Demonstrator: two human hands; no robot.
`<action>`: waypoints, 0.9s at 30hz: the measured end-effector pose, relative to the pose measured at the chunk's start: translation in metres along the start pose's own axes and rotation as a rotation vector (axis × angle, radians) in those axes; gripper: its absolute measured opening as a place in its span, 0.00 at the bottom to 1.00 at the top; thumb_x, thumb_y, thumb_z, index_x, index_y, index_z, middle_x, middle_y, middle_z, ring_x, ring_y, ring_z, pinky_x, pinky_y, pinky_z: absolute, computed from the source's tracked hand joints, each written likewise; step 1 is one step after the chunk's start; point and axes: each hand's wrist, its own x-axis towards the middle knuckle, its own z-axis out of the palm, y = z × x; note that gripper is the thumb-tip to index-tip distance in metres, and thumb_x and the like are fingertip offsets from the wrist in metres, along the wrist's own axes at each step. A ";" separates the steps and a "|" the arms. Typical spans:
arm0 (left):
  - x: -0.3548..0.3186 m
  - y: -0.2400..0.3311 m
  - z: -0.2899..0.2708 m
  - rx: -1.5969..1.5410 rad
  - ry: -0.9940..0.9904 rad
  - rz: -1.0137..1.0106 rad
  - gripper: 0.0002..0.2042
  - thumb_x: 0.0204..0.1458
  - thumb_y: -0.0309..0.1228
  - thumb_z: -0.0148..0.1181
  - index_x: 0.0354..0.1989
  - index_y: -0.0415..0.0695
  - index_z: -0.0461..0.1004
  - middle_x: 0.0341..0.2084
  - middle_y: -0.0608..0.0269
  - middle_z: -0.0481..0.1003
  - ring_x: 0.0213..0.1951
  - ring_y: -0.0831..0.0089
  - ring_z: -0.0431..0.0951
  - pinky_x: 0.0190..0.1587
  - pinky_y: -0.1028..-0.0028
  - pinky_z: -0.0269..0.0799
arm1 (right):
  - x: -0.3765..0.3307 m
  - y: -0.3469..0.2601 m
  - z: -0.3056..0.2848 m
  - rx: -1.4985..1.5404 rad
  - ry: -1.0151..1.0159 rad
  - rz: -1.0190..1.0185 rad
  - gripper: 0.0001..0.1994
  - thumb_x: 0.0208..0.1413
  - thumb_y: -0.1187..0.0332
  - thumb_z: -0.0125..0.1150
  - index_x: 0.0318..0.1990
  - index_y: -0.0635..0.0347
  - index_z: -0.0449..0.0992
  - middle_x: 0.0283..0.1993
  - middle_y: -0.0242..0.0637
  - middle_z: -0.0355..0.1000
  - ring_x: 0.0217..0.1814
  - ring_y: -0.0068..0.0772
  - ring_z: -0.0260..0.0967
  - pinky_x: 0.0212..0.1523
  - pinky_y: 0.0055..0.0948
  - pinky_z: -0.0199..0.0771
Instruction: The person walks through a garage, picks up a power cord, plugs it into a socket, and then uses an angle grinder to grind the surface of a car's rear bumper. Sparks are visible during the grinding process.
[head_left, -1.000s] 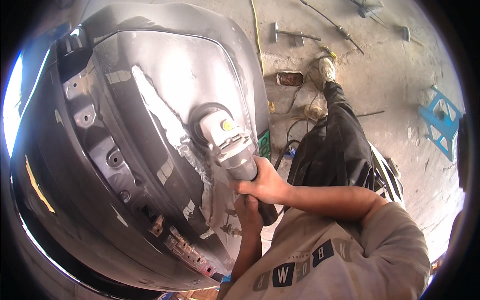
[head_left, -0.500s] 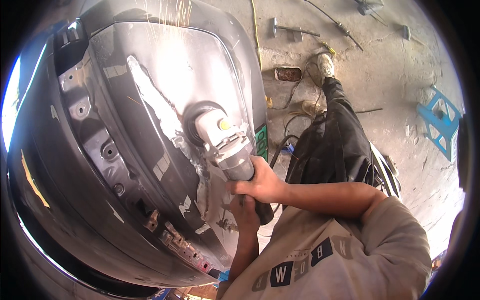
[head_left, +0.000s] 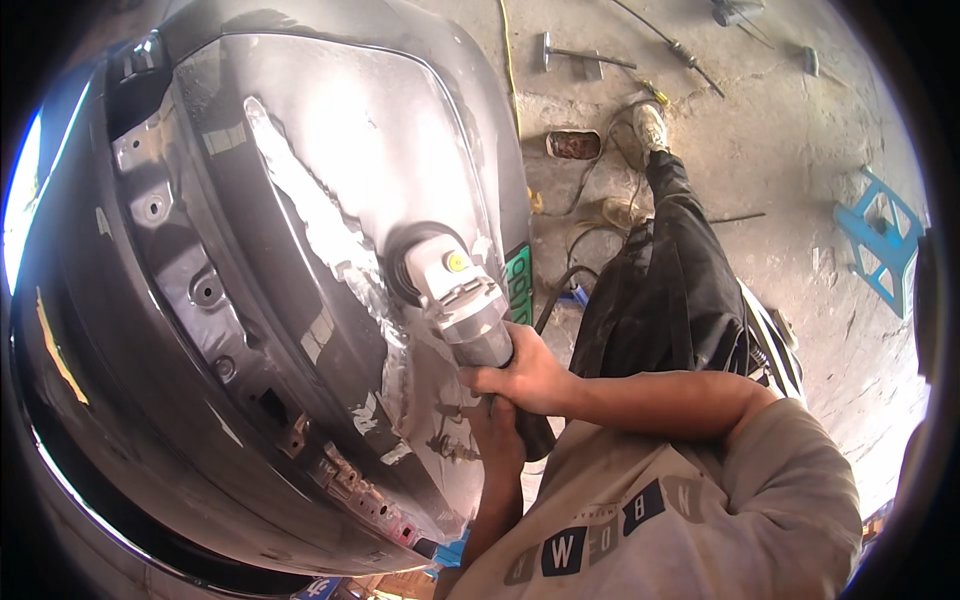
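Note:
An angle grinder (head_left: 470, 305) with a pale head and a yellow button is held in both my hands. My right hand (head_left: 530, 375) wraps around its grey body. Farther back, my left hand (head_left: 497, 435) is closed around the rear part, its fingers partly hidden. The round dark disc (head_left: 397, 262) lies against or just over the dark grey car panel (head_left: 300, 260); contact is hard to make out. A ragged bright strip (head_left: 310, 210) of bared surface runs down the panel to the disc. No sparks show.
Beside the panel edge sits a green plate (head_left: 519, 285). A hammer-like tool (head_left: 590, 57), a long rod (head_left: 690, 60) and a small tray (head_left: 574, 145) lie on the concrete floor. Cables (head_left: 580, 195) run near my feet. At the right stands a blue stool (head_left: 885, 240).
The grinder and both hands have shifted slightly right and down in the picture. Sparks that sprayed toward the top of the panel are gone.

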 end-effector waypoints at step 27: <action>-0.018 -0.009 -0.004 0.107 0.026 -0.188 0.27 0.59 0.50 0.48 0.42 0.30 0.72 0.31 0.51 0.76 0.34 0.64 0.76 0.36 0.66 0.68 | -0.014 0.022 0.000 0.001 0.057 0.044 0.21 0.45 0.65 0.68 0.43 0.71 0.71 0.33 0.39 0.75 0.34 0.25 0.71 0.39 0.29 0.72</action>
